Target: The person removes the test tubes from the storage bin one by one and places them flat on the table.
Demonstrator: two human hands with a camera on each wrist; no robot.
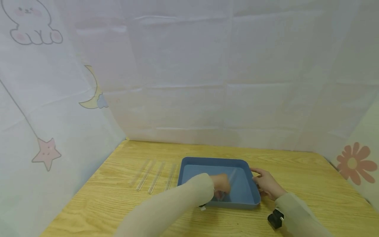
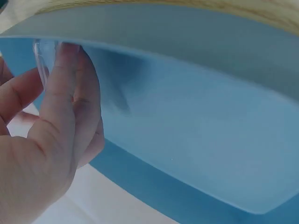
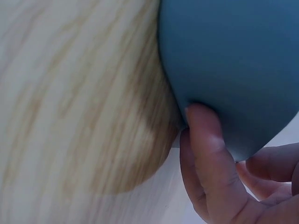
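A blue rectangular tray (image 1: 242, 192) lies on the wooden table. Inside it, my left hand (image 1: 221, 185) reaches down near the front wall and pinches a clear test tube (image 2: 45, 58) between thumb and fingers. The tube's other end slants up towards the back of the tray, faint in the head view. At the tray's right side, my right hand (image 1: 267, 184) holds the wall, with fingertips (image 3: 203, 121) pressed on the outside; the right wrist view shows only part of this grip. Several more clear test tubes (image 1: 156, 177) lie side by side on the table left of the tray.
The wooden table (image 1: 103, 204) meets a white cloth backdrop (image 1: 189, 108) at the back and sides. My left forearm crosses in front of the tray and covers part of its front left. A black device (image 1: 276, 219) sits at my right wrist.
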